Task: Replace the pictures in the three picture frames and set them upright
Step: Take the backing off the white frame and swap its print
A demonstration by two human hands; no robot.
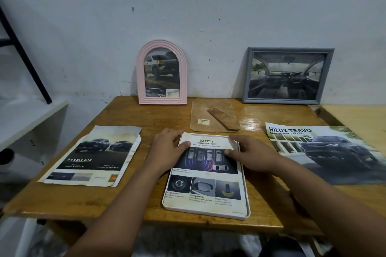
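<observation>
1. Left hand [167,148]: reaches in from bottom left, palm down on the top-left corner of the white frame [246,200]. Fingers curl over the frame's far edge, thumb lies flat on the safety sheet [206,175]. Grip: loose curl round the frame corner, holding it.
2. Right hand [250,154]: reaches in from bottom right, palm down on the frame's upper right. Fingers are fairly straight and point left, fingertips pressing the sheet just under its heading. Grip: open, pressing only, nothing held.
3. White frame lies flat, back side up, in the worktop's near middle. The sheet sits inside its rim, printed side up.
4. Pink arched frame [161,73] stands upright at the back, leaning on the wall [208,6], with a truck photo in it.
5. Grey frame [287,76] stands upright at back right, also against the wall, with a car-interior photo.
6. Brown backing board [202,117] lies flat between the two standing frames, just beyond the white frame. Its stand strip [223,119] lies diagonally on it.
7. Double-cab page [94,156] lies flat on the left, worn edges, near the left hand but apart from it.
8. Hilux poster [325,152] lies flat on the right, overhanging the worktop [146,119] edge.
9. Worktop is wood, glossy near the back right.
10. White shelf [25,119] stands to the left, with a black diagonal bar [25,56] above it. Wall is pale and scuffed.
</observation>
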